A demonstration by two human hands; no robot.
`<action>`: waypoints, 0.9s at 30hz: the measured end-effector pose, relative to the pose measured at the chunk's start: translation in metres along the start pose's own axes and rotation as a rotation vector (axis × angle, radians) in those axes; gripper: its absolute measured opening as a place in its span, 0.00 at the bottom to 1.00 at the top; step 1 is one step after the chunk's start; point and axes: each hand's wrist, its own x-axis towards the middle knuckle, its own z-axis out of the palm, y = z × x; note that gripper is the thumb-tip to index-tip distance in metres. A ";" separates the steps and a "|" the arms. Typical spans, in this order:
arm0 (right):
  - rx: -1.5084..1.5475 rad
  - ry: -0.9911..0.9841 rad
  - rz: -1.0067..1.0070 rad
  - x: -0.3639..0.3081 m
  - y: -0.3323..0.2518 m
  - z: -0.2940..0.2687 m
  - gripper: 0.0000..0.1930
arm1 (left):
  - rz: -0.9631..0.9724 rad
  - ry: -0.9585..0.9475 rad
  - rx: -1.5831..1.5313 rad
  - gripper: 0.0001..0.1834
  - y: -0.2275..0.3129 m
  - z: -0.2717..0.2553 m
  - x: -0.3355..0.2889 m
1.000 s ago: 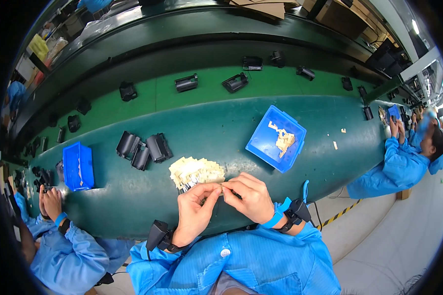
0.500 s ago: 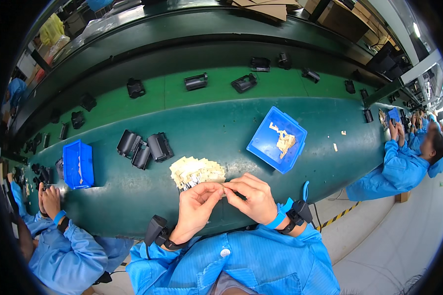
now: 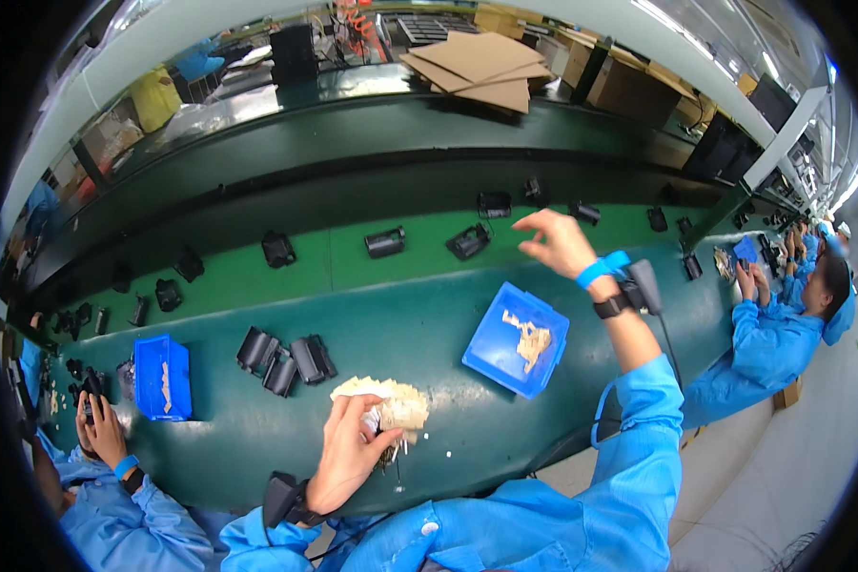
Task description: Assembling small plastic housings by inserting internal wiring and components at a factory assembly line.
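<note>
Left hand (image 3: pixel 348 458) grips a small part over the pile (image 3: pixel 383 405); right hand (image 3: pixel 558 243), open and empty, reaches toward black parts (image 3: pixel 469 241) at 12 o'clock, likely fetching one.

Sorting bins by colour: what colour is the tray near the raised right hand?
Blue; the tray shows clearly in the head view.

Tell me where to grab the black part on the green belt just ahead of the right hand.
Take the black part across its two long sides, coming from above. It lies flat and angled on the belt with bare belt on every side, so fingers fit down both flanks. The right hand, open and raised beside it, would need little travel. Finer detail is too small to judge.
</note>
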 end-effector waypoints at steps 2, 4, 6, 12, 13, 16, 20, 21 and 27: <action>-0.005 -0.092 -0.163 0.020 0.019 0.027 0.18 | 0.160 0.102 0.123 0.17 0.001 -0.018 0.027; -0.056 -0.155 -0.191 0.031 0.032 0.051 0.17 | 0.218 0.017 0.293 0.14 0.002 -0.037 0.077; -0.220 -0.133 -0.288 0.041 0.040 0.067 0.11 | 0.386 0.098 0.464 0.12 0.005 -0.040 0.135; 0.223 -0.373 -0.598 0.026 -0.034 0.063 0.09 | 0.411 -0.051 0.826 0.19 -0.033 0.007 0.249; 0.166 -0.475 -0.627 0.016 -0.039 0.066 0.10 | 0.404 -0.086 0.883 0.14 -0.040 0.020 0.258; 0.334 -0.713 -0.643 0.016 -0.051 0.067 0.13 | 0.510 -0.005 0.975 0.04 -0.054 0.037 0.266; 0.492 -0.144 -0.142 0.049 0.041 0.014 0.09 | 0.584 -0.176 0.896 0.04 -0.021 0.014 0.208; 0.432 0.050 0.051 0.054 0.077 0.001 0.10 | 0.603 -0.233 0.884 0.03 -0.019 0.008 0.190; -0.132 0.525 0.293 0.045 0.230 0.002 0.20 | 0.495 -0.412 0.811 0.11 -0.014 -0.004 0.139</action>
